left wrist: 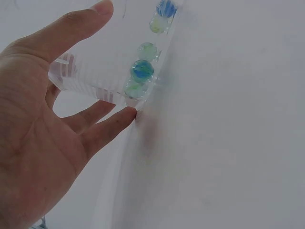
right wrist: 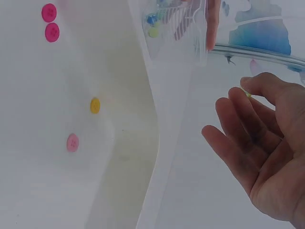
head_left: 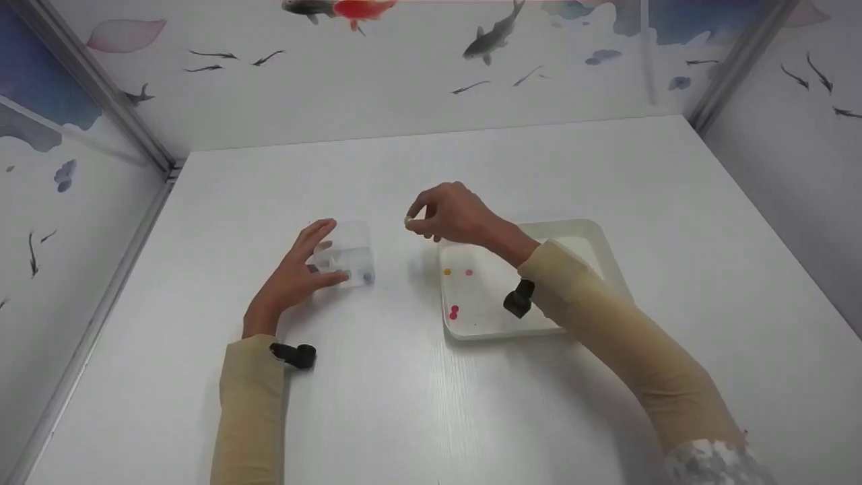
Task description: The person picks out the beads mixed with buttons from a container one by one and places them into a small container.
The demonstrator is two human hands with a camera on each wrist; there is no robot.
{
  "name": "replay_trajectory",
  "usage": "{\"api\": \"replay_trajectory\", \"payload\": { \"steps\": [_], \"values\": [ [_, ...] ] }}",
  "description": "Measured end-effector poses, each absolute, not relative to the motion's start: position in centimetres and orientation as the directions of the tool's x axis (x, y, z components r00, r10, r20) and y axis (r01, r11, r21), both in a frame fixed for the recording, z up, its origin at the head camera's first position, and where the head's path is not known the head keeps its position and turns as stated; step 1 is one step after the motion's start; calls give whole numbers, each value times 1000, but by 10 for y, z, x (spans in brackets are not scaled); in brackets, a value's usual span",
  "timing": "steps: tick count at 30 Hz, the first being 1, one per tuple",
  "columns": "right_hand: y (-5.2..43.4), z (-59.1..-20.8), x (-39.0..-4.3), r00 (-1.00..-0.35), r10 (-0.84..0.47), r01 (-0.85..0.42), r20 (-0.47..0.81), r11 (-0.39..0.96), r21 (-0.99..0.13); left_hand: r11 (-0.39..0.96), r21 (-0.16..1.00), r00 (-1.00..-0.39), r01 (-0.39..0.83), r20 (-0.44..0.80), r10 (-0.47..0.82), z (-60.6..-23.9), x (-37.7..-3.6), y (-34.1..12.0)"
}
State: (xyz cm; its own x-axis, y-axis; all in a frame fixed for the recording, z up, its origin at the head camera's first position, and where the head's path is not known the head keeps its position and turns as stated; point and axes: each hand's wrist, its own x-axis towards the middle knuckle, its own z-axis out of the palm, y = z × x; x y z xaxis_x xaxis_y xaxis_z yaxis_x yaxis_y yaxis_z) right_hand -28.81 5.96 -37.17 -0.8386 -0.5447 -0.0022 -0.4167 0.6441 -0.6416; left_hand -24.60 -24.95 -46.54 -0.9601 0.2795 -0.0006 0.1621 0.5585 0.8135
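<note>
My left hand point(head_left: 291, 275) grips a clear plastic box point(head_left: 357, 259), with the thumb on its near side and the fingers round the far side. Several glass marbles, among them a blue-green marble point(left wrist: 142, 70), lie along the box's bottom in the left wrist view. Between its thumb and fingertips, my right hand point(head_left: 456, 212) pinches a small pale yellowish marble point(head_left: 408, 220), mostly hidden by the fingers. This hand hovers right of the box, above the far left corner of a white tray point(head_left: 525, 333).
Inside the tray lie a yellow button point(head_left: 447, 271), a light pink button point(head_left: 469, 273) and two touching deep pink buttons point(right wrist: 49, 13). Panels printed with fish point(head_left: 495, 37) enclose the back and sides of the white table point(head_left: 377, 404).
</note>
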Motion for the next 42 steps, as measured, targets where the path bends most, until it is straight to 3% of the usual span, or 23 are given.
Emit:
{"api": "replay_trajectory", "payload": {
  "steps": [17,42],
  "values": [
    [18,-372,-282,-788,-616,-447,-4,575,-685,548,824,-961,145,-15,277,-465,-246,-249],
    [-28,-404,-269,-810,-586,-446,12,603,-662,513,842,-955,168,11,295,-467,-246,-251]
  ]
}}
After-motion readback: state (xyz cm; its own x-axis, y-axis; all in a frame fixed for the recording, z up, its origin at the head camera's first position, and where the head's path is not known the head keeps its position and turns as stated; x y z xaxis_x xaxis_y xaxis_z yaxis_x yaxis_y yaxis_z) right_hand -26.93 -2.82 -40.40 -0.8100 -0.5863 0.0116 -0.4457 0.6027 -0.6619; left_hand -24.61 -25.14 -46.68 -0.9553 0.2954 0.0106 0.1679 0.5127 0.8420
